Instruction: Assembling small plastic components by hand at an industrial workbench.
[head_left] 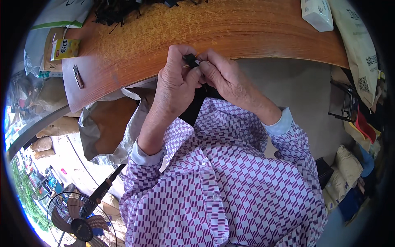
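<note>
A small black piece [190,60], too small to name, is pinched in my left hand [177,80] just over the table's near edge. My right hand [224,76] meets it from the other side, its thumb and fingertips pressed together at the piece's right end, where a light-coloured bit shows. Both hands are closed and their fingertips nearly touch. What lies between the right fingers is partly hidden. At the far side of the wooden table [247,33] lies a heap of similar black pieces [117,11].
Small metal snips [78,76] and a yellow packet [66,48] lie on the table's left end. A tissue pack [317,15] stands far right beside a large paper bag [356,49]. Below the left edge hangs an open silvery sack [88,131]; a fan [81,228] stands lower left.
</note>
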The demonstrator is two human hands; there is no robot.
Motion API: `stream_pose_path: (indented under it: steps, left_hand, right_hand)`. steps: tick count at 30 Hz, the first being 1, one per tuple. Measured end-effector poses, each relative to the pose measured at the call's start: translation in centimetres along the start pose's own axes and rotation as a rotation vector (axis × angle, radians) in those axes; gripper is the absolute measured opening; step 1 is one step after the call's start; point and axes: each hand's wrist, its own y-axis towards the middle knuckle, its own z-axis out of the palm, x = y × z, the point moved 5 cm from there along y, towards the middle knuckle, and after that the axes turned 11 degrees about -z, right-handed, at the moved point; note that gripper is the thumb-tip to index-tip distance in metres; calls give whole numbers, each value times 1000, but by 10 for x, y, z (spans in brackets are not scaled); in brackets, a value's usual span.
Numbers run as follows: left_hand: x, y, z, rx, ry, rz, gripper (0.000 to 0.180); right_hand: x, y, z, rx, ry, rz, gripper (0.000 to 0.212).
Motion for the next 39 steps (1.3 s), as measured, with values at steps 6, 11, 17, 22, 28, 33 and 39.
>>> stream_pose_path:
  steps: [6,11,17,22,28,33,39]
  left_hand:
    - [-5,-3,-4,-166,268,169,29]
    - [-3,-8,-13,-249,369,277,29]
    - [-2,-9,-35,-145,-478,140,21]
    - [9,-9,-29,235,-1182,-104,25]
    - [10,-17,-21,357,-1090,-179,39]
    - [5,-19,-3,512,-957,-203,45]
    - [-4,-15,2,363,-421,-125,43]
  right_hand:
    - [-3,3,8,-60,-63,-46,16]
    - [-9,2,17,-75,10,28,19]
    - [4,11,10,-108,-38,-118,25]
    - [-1,13,15,-89,293,-29,24]
    - [-7,16,11,-83,508,23,27]
    - [-13,7,3,114,681,139,24]
    - [-17,4,-16,16,270,22,22]
